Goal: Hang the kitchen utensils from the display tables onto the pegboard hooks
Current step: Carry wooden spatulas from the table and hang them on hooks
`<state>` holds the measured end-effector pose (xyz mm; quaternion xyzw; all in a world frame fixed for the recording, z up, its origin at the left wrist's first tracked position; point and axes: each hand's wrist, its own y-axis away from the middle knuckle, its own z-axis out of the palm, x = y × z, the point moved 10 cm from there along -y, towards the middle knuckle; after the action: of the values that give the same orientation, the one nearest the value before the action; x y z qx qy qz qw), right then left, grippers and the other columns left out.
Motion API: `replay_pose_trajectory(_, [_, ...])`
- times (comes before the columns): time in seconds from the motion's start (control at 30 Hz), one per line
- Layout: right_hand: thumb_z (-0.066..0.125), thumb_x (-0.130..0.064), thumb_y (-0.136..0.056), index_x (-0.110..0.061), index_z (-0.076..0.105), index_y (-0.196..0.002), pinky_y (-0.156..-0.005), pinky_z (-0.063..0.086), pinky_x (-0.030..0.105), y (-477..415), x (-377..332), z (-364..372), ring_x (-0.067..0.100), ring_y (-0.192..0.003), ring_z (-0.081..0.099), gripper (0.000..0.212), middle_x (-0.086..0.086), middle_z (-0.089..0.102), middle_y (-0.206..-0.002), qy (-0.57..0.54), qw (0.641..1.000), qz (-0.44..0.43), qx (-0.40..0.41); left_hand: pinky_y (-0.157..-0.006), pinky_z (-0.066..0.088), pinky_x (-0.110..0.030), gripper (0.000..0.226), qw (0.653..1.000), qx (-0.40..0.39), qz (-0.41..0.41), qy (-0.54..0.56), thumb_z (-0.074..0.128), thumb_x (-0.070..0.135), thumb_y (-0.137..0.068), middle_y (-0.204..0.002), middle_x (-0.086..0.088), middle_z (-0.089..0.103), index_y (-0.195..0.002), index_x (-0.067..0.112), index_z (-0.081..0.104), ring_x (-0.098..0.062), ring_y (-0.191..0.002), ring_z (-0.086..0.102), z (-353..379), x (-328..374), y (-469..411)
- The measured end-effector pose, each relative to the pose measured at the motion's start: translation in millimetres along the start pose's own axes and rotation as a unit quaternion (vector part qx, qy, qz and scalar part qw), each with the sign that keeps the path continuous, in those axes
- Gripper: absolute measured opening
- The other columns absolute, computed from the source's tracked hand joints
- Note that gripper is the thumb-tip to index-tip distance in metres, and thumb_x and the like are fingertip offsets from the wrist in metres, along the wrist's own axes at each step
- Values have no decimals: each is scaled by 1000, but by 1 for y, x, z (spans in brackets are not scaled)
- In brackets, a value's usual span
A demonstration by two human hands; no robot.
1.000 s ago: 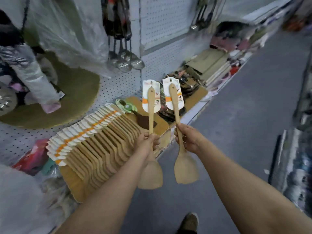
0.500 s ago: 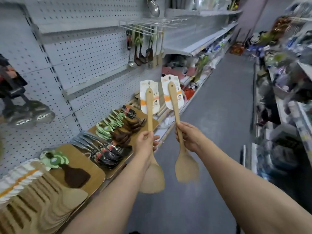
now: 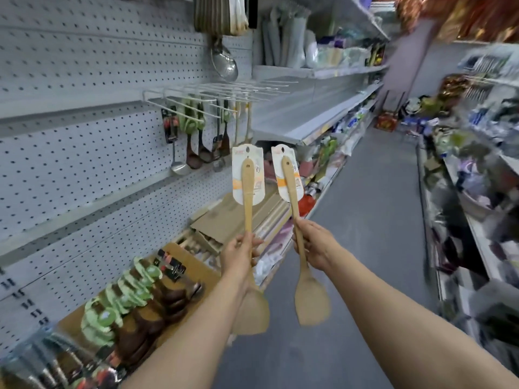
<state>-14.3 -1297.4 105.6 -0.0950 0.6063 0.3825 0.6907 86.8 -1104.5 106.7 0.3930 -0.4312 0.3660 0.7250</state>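
Perforated grey pegboard (image 3: 84, 153) behind; left hand (image 3: 238, 255), right hand (image 3: 314, 245) each grip flat-bladed wooden spatula (image 3: 248, 220) (image 3: 295, 209).

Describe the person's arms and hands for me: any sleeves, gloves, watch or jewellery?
No gloves on the left hand or right hand, and neither wrist shows a watch or bracelet. The left forearm and right forearm are uncovered to the picture's edge, so no sleeve is in view. No ring shows, though fingers are small here.

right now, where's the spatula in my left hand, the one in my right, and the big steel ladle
left spatula (image 3: 248, 209): head view, handle
right spatula (image 3: 311, 304): head view, blade
big steel ladle (image 3: 226, 66): head view, bowl
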Motion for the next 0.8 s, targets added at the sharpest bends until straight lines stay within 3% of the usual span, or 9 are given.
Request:
replay_pose_trajectory(0.2, [72, -34, -93, -13, 61, -133, -45, 46, 26, -128, -59, -43, 9, -42, 52, 46, -2, 59, -66, -7, 1000, 10, -18, -48, 43, -22, 12, 1000, -11, 10, -9, 56, 19, -101, -80, -6, 72, -105, 10, 63, -12, -54, 49, 116, 10, -98])
replay_pose_trajectory(0.4, [70, -35, -94, -9, 69, -106, -48, 47, 25, -251, -117, -89, 12, -48, 54, 28, 7, 62, -77, 25, 998, 11, -49, -50, 46, -23, 13, 999, 36, 23, -15, 57, 19, -100, -88, -9, 73, -101, 8, 65, -13, -59, 55, 210, -10, -188])
replay_pose_trajectory(0.57, [72, -31, -93, -13, 69, -86, -53, 48, 31, -332, -156, -110, 20, -57, 53, 20, 6, 59, -66, 64, 994, 26, -87, -51, 45, -23, 13, 994, 101, 34, 3, 59, 20, -99, -88, -8, 75, -101, 8, 66, -11, -61, 59, 265, -17, -229])
replay_pose_trajectory(0.8, [73, -30, -93, -16, 73, -87, -52, 46, 27, -428, -213, -79, 18, -60, 57, 15, 3, 63, -66, 86, 987, 13, -138, -67, 53, -28, 8, 985, 156, 61, 31, 62, 16, -96, -89, -5, 78, -103, 12, 65, -18, -83, 73, 306, 2, -292])
